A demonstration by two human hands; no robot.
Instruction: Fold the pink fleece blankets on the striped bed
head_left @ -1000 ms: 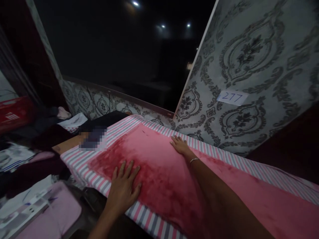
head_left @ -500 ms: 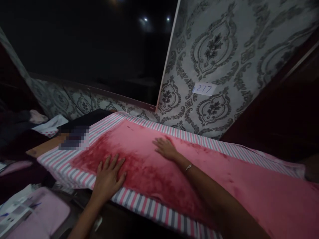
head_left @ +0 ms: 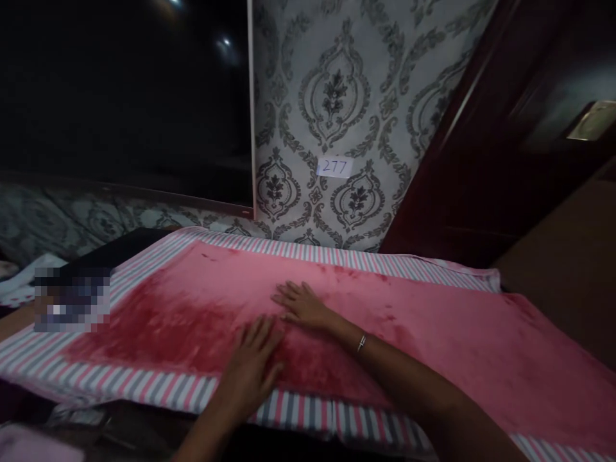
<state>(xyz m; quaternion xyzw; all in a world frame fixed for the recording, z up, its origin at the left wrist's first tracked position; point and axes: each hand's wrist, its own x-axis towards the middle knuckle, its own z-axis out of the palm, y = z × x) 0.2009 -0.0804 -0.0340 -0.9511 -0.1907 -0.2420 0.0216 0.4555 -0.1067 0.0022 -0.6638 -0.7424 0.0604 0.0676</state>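
A pink plush blanket [head_left: 462, 346] with a grey, white and pink striped border [head_left: 158, 388] lies spread out flat before me. Its nap looks dark red in patches, mostly at the left and front. My left hand [head_left: 253, 369] rests on the dark patch by the front border, fingers spread and holding nothing. Farther in, my right hand [head_left: 303, 307] lies flat on the blanket's middle, fingers stretched out, a thin bracelet [head_left: 361, 343] on its wrist. The two hands are close together but apart.
Behind the blanket, a large dark screen [head_left: 125, 96] hangs on patterned wallpaper, beside a paper label [head_left: 335, 167] marked 277. A dark red door [head_left: 510, 128] stands at right. At left are a black surface [head_left: 120, 247] and a pixelated item [head_left: 72, 298].
My view has swung to the right. My right hand has slid over the blanket towards my left hand, and the two are closer together now. Both stay open.
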